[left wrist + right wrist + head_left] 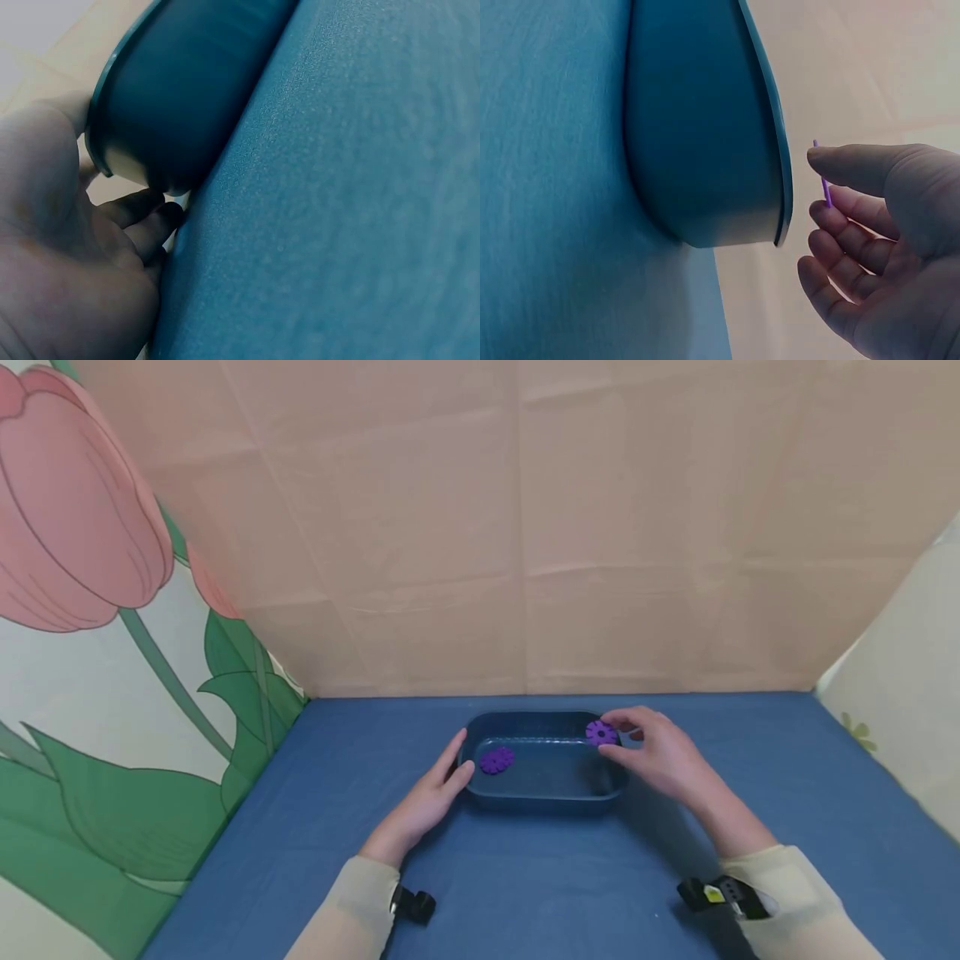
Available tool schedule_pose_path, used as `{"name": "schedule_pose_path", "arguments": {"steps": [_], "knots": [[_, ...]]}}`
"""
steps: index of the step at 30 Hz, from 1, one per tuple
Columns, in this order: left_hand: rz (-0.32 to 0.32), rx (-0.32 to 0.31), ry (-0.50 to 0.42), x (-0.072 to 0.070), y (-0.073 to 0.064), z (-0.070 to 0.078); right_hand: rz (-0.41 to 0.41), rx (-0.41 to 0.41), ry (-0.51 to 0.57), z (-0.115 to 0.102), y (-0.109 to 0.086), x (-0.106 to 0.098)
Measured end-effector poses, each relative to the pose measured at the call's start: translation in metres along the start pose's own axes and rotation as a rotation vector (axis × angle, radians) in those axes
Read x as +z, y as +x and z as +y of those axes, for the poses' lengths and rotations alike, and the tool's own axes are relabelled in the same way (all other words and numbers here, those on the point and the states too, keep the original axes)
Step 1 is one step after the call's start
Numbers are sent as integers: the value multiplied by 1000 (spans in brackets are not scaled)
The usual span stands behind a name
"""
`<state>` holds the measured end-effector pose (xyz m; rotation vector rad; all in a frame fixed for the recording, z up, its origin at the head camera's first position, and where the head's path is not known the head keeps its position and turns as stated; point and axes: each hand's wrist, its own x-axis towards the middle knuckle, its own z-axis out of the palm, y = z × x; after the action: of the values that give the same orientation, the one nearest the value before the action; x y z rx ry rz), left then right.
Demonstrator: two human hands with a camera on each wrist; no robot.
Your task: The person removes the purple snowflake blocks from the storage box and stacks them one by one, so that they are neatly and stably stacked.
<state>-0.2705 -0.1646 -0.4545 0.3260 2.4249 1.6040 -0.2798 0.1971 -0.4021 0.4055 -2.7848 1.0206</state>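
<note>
A dark blue rectangular tray with rounded corners and raised walls sits on the blue surface. My left hand holds its left end; in the left wrist view the thumb is by the rim and other fingers reach low on the wall. One purple flower-shaped plastic disc lies inside at the left. My right hand pinches a second purple disc between thumb and finger above the tray's right end. Edge-on, that held disc appears as a thin strip just above the rim in the right wrist view.
Blue cloth covers the table. A beige sheet rises behind it. To the left stands a panel with a printed pink tulip, and a pale panel is at the right. Each wrist carries a small black camera.
</note>
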Motion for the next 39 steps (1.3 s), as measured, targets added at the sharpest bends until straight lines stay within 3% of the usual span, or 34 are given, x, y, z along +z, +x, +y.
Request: {"name": "schedule_pose_path", "arguments": {"steps": [6, 19, 23, 30, 39], "knots": [[3, 17, 21, 0, 7, -12, 3, -1, -5, 4, 0, -5], [-5, 16, 14, 1, 7, -11, 11, 48, -21, 16, -2, -9], [-17, 6, 6, 0, 6, -5, 24, 70, -25, 24, -3, -11], [-50, -7, 9, -3, -7, 18, 40, 103, -22, 34, -5, -18], [-52, -11, 10, -4, -9, 21, 74, 139, -32, 53, -10, -31]]}}
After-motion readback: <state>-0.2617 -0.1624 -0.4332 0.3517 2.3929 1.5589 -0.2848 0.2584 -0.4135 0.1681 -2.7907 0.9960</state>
